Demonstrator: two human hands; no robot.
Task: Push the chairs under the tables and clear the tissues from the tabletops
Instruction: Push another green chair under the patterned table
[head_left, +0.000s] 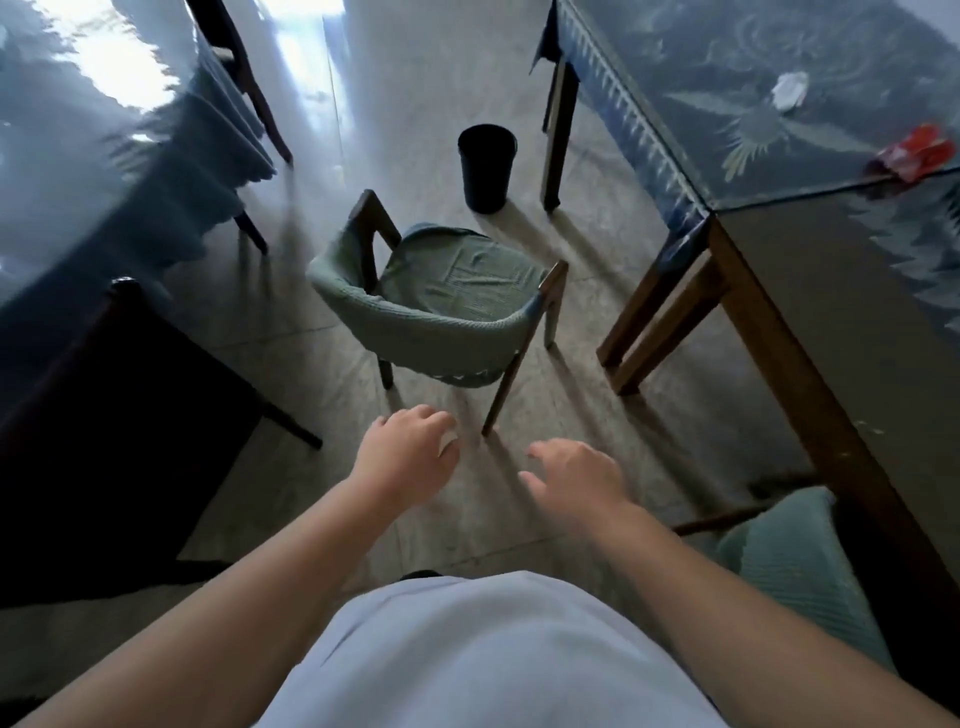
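A green-covered chair (441, 306) with dark wooden legs stands loose in the aisle between two tables, its back turned toward me. My left hand (402, 457) is curled around a small white tissue (448, 441), just short of the chair's back. My right hand (576, 480) hovers beside it, fingers spread, holding nothing. A crumpled white tissue (790, 89) lies on the right table (769, 291), which has a glass top over a blue patterned cloth. The left table (104, 171) is draped in blue-green cloth under shiny plastic.
A black waste bin (487, 167) stands on the floor beyond the chair, near the right table's leg. A red wrapper (919, 153) lies on the right table. Another green chair (795, 566) sits at that table's near side. A dark chair (239, 73) stands at the left table's far end.
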